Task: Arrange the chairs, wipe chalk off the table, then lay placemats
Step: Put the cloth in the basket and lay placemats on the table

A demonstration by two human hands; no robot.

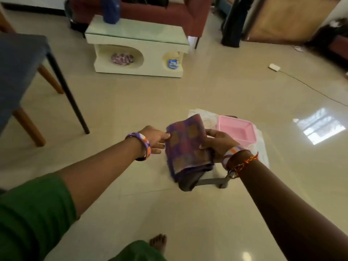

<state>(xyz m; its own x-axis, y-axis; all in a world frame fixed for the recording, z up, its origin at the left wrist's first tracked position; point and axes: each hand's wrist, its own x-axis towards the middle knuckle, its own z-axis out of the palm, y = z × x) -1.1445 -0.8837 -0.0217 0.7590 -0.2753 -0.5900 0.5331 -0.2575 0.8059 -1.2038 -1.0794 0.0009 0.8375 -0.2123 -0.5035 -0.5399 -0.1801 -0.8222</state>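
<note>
Above the tiled floor point(131, 102) we grip a folded cloth point(186, 146), left hand point(155, 139) pinching one long edge, right hand point(219, 145) clasping the other.

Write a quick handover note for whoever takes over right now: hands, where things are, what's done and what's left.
Left hand: pinches the left edge of the folded cloth.
Right hand: grips the cloth's right side.
The cloth is held over a small grey stool; a pink tub sits just beyond it on a white sheet.
The table is at far left, its top barely in view.
Done: cannot tell about chairs or chalk.
Left: probably wiping the table, then laying placemats; none are laid in view.
</note>
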